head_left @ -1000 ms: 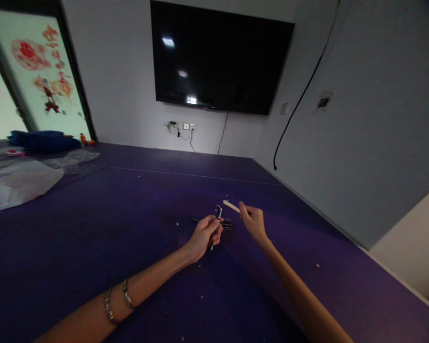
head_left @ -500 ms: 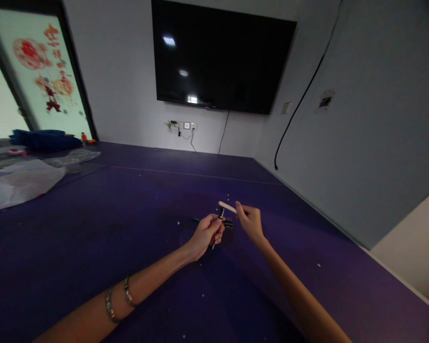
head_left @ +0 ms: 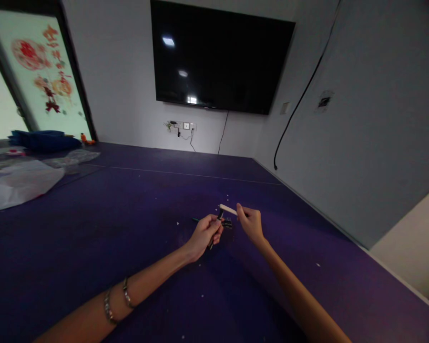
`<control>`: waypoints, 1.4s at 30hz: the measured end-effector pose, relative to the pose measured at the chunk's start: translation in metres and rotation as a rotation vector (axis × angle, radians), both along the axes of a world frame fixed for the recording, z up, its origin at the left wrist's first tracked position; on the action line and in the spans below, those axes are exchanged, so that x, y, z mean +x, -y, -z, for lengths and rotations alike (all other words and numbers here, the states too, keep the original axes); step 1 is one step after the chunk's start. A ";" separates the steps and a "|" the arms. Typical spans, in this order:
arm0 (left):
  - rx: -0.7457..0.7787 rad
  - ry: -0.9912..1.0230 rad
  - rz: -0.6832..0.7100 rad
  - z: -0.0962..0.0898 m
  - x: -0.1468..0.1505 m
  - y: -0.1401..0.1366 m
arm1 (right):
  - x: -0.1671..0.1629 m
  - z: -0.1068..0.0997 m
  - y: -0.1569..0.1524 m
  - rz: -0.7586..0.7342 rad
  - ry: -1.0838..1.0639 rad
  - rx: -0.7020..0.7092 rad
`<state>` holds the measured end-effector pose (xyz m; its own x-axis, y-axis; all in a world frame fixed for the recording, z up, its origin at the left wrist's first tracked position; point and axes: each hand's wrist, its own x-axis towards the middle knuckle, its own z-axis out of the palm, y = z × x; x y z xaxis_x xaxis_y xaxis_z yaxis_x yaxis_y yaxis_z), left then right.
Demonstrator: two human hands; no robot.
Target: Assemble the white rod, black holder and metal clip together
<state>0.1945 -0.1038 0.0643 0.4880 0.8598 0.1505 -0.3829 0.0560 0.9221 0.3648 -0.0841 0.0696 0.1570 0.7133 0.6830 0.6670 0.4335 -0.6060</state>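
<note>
My left hand [head_left: 204, 234] is closed around a slim dark rod [head_left: 220, 213], which pokes out above the thumb and below the fist. The rod's exact kind is too small to make out. A pale flat stick [head_left: 229, 209], like a craft stick, is pinched in my right hand [head_left: 250, 222]. Its far end touches or overlaps the top of the rod. Just beyond my left fingers lies a small black object [head_left: 228, 223], partly hidden. A thin teal piece [head_left: 195, 219] shows behind the same hand.
White specks dot the dark purple surface [head_left: 128, 238]. White plastic sheeting [head_left: 25, 183], a dark blue cloth-like bundle [head_left: 45, 140] and a small orange item [head_left: 86, 139] lie at the left. A television [head_left: 221, 57] hangs on the wall, and a black cable [head_left: 300, 102] hangs at the right.
The pale stick's tip has shifted slightly down and right, and the rod's lower end has swung a little left. Both hands keep their hold.
</note>
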 end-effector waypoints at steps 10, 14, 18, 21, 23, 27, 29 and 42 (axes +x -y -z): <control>0.190 -0.075 -0.113 -0.009 -0.009 -0.009 | 0.027 0.006 -0.009 0.100 0.035 -0.048; 0.387 -0.195 -0.162 -0.015 -0.020 -0.018 | 0.029 -0.017 -0.006 0.003 0.033 -0.190; 0.476 -0.279 -0.227 -0.015 -0.030 -0.028 | 0.025 -0.046 0.008 -0.207 0.121 -0.351; 0.511 -0.301 -0.269 -0.015 -0.035 -0.035 | 0.020 -0.063 0.022 -0.393 0.164 -0.407; 0.536 -0.320 -0.295 -0.015 -0.037 -0.037 | 0.017 -0.071 0.029 -0.469 0.155 -0.427; 0.595 -0.355 -0.302 -0.017 -0.040 -0.038 | 0.014 -0.079 0.036 -0.487 0.154 -0.435; 0.634 -0.370 -0.277 -0.018 -0.042 -0.038 | 0.015 -0.082 0.039 -0.471 0.174 -0.425; 0.698 -0.390 -0.208 -0.024 -0.044 -0.034 | 0.003 -0.085 0.049 -0.470 0.259 -0.438</control>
